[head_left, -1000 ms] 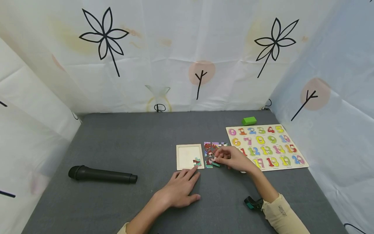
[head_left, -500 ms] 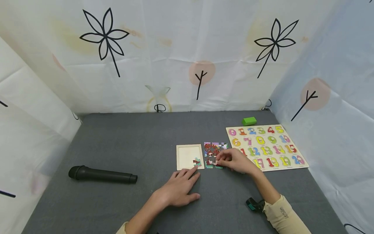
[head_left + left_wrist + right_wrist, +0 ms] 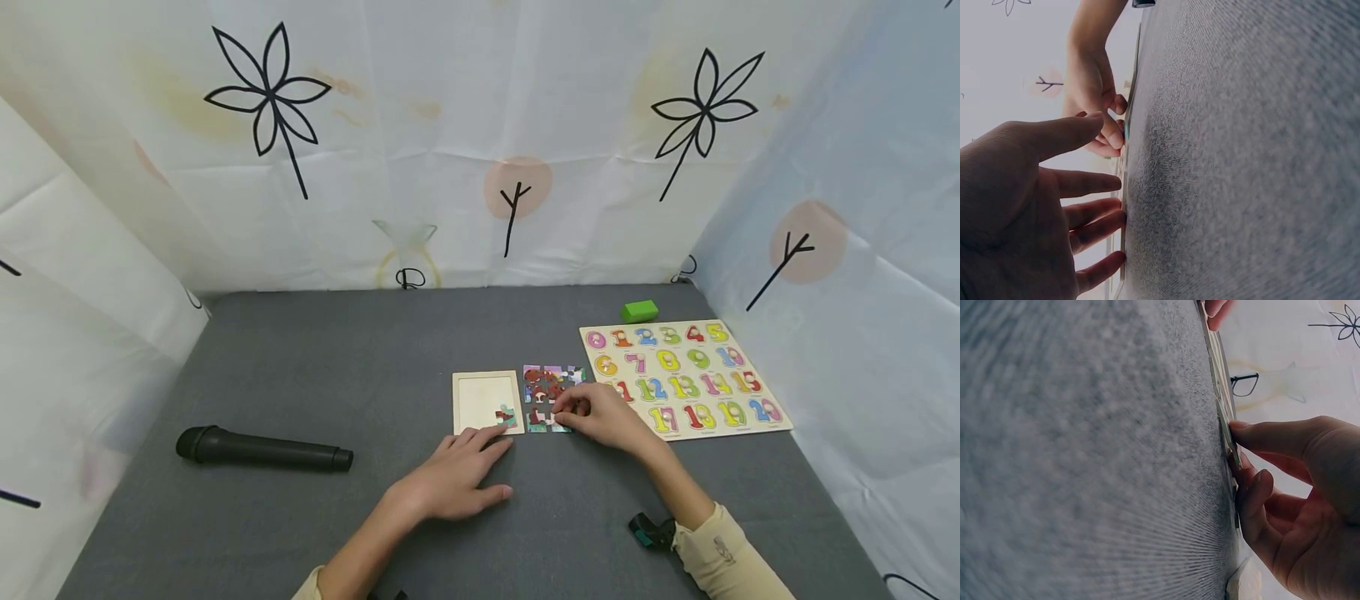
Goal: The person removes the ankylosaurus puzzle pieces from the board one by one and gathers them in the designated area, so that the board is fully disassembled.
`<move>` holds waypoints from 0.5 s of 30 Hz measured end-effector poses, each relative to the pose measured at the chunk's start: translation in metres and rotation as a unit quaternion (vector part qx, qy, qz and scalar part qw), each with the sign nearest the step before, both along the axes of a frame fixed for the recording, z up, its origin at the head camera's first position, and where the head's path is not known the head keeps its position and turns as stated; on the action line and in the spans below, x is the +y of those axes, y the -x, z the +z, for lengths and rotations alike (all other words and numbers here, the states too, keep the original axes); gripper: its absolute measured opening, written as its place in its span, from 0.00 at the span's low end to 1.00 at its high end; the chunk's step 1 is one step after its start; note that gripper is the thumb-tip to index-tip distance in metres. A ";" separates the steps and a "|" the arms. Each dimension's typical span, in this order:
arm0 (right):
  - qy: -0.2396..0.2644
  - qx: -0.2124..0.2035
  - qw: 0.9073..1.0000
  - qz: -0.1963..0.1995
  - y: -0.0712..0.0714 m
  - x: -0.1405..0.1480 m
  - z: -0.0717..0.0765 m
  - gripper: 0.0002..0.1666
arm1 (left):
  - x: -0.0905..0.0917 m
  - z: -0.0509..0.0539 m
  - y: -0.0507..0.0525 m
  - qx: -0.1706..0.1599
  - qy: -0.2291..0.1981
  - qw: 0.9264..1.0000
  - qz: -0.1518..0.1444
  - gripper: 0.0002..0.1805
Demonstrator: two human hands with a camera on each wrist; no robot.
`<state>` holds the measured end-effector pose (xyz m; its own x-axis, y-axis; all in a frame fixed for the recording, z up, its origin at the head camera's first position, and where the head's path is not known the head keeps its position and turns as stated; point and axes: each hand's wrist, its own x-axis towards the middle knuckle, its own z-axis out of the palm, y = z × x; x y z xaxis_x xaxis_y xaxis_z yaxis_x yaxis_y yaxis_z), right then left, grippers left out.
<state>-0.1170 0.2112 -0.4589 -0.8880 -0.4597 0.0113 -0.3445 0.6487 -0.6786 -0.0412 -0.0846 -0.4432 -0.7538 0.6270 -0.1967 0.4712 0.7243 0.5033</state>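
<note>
A square wooden puzzle tray [image 3: 486, 375] lies mid-table, one teal-and-red puzzle piece [image 3: 506, 415] in its near right corner. With fingers spread, my left hand [image 3: 465, 475] rests at the tray's near edge, one fingertip by that piece. Right of the tray, several jigsaw pieces [image 3: 542, 383] with a purple, brown and teal picture lie close together. My right hand [image 3: 603, 417] pinches a puzzle piece [image 3: 1229, 428] between thumb and fingers at the near row of that group; the right wrist view shows the piece slightly tilted. The fingers hide part of it in the head view.
A wooden number board [image 3: 686, 379] lies right of the pieces, partly behind my right hand. A green block [image 3: 640, 312] sits behind the board. A black microphone [image 3: 262, 447] lies on the left of the grey table [image 3: 337, 350]. White printed cloth [image 3: 450, 125] hangs around the table.
My right hand has moved slightly toward me, and the piece in it has gone from above the group down to its near row. The left hand stays almost still at the tray.
</note>
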 end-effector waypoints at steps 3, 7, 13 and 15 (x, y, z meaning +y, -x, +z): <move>-0.003 -0.003 1.000 -0.002 0.000 0.000 -0.002 0.04 | 0.000 -0.001 0.001 -0.003 -0.001 1.000 0.001 0.38; -0.006 -0.002 1.000 -0.005 0.000 0.000 -0.002 0.05 | 0.000 -0.002 0.003 -0.004 -0.002 1.000 0.000 0.38; -0.013 0.008 1.000 -0.009 -0.001 -0.001 -0.002 0.04 | -0.001 -0.003 0.004 0.004 -0.009 1.000 0.000 0.37; -0.013 0.010 1.000 -0.008 -0.001 -0.002 -0.001 0.03 | -0.002 -0.003 0.005 0.006 -0.013 1.000 0.000 0.37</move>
<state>-0.1158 0.2094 -0.4603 -0.8953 -0.4450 0.0181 -0.3473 0.6720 -0.6541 -0.0461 -0.0862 -0.4466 -0.7563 0.6311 -0.1724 0.4762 0.7117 0.5164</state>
